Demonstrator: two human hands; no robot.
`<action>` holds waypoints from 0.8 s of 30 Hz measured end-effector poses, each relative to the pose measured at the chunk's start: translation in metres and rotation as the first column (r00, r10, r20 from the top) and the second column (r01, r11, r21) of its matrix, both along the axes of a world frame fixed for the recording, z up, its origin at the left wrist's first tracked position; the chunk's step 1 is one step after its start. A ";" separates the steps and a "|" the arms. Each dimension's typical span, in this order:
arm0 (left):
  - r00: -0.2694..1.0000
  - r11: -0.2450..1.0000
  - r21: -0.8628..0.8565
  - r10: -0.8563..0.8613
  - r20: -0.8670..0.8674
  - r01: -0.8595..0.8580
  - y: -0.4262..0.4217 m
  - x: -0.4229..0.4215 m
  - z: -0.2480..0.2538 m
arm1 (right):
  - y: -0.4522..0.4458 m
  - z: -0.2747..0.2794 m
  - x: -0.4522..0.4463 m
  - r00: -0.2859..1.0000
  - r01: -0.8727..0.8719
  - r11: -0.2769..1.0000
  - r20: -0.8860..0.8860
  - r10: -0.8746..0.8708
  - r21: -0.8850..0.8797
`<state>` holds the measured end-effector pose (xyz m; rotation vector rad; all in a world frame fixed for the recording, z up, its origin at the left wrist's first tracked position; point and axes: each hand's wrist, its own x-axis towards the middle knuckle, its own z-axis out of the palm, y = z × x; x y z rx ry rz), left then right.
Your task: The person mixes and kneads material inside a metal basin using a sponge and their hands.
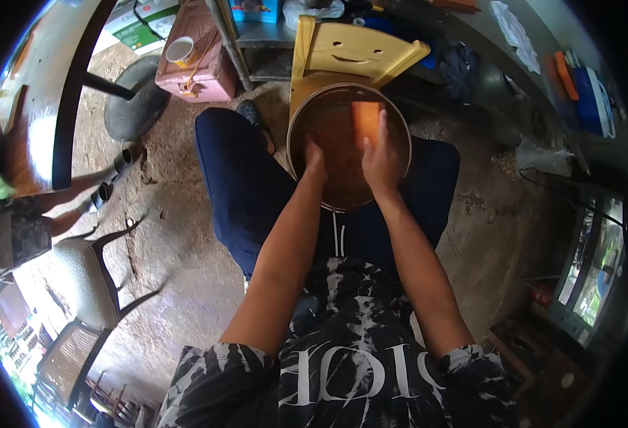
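A: Position of the orange block (366, 118)?

B: Inside the round pot (328, 103), at about one o'clock from the pot's centre. Long axis looks to run twelve to six, going by the part that shows. Lower end covered by a thumb.

A: Nearer hand?

B: Right hand (381, 165), at about four o'clock in the pot. Block lies straight up from it, toward twelve, clamped between thumb and fingers. Slight blur there.

A: Left hand (316, 158)?

B: At nine o'clock in the pot, well apart from the right. Fingers dip inside, tips hard to make out; cannot tell if they grip or only touch. From there the block lies at two o'clock, across the pot.

A: What bears the pot?

B: Between the knees, in dark blue trousers (237, 182). Yellow chair (360, 48) just beyond, at twelve. Cannot tell how much weight the seat takes.

A: Writing?

B: Shirt (356, 314), six o'clock: big pale letters, an O and an I legible, the whole word lost in folds. Chair back: cut-out smiling face, no letters seen. Green-and-white cartons (132, 27), eleven o'clock: printed, too small to read. No brand I can vouch for.
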<state>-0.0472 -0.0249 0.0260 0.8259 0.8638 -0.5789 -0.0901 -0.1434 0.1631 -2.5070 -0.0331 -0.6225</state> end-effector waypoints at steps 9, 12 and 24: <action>0.998 0.996 -0.068 0.057 0.021 -0.055 0.000 -0.001 -0.018 | -0.003 -0.009 -0.004 0.978 -0.085 0.996 -0.188 0.088 0.024; 1.000 1.000 -0.016 -0.015 -0.006 0.015 0.005 -0.004 -0.017 | -0.002 -0.018 -0.014 0.954 -0.039 0.999 -0.297 0.038 0.002; 0.997 0.995 -0.081 -0.044 0.069 0.050 0.009 0.003 0.012 | 0.008 -0.005 0.000 0.965 -0.141 0.987 -0.214 0.154 0.075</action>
